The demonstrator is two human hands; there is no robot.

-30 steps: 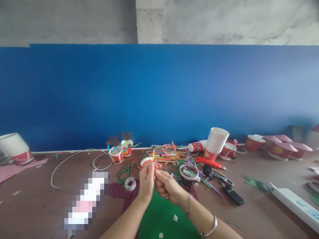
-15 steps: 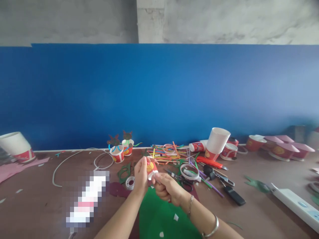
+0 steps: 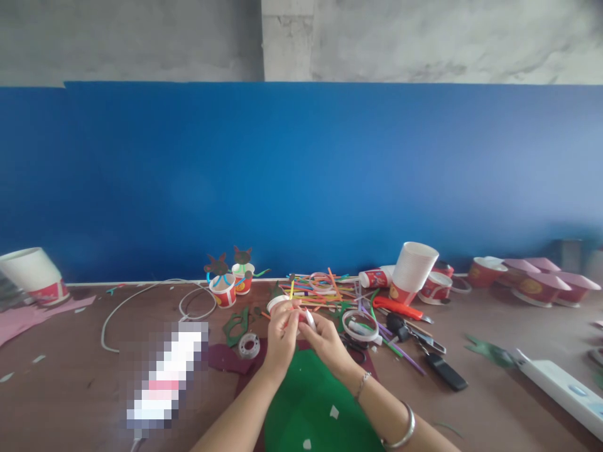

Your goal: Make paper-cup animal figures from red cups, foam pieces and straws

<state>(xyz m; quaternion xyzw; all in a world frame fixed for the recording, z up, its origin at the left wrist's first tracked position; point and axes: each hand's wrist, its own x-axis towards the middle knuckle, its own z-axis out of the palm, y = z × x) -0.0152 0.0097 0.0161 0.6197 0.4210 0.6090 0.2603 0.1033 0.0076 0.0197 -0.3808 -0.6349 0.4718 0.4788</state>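
Observation:
Both hands are raised together over the middle of the table. My left hand [image 3: 281, 334] grips a small red-and-white paper cup [image 3: 287, 307] lying on its side, with its white rim toward the upper left. My right hand [image 3: 327, 346] pinches the cup's near end, where a small white piece [image 3: 309, 319] shows between the fingers. A thin yellow strip [image 3: 291, 289] stands up behind the cup. Below my wrists lies a green felt sheet [image 3: 313, 402].
A heap of coloured pipe cleaners [image 3: 315, 289] lies behind my hands. Around it are decorated cups [image 3: 222, 290], a tape roll [image 3: 249, 345], scissors [image 3: 354, 351], a red utility knife [image 3: 398, 307], a black phone [image 3: 446, 372], a white cable [image 3: 141, 307] and a power strip [image 3: 560, 389].
The cup has turned in my fingers, so its printed side no longer faces me and its rim shows again. My right hand has moved up against the cup.

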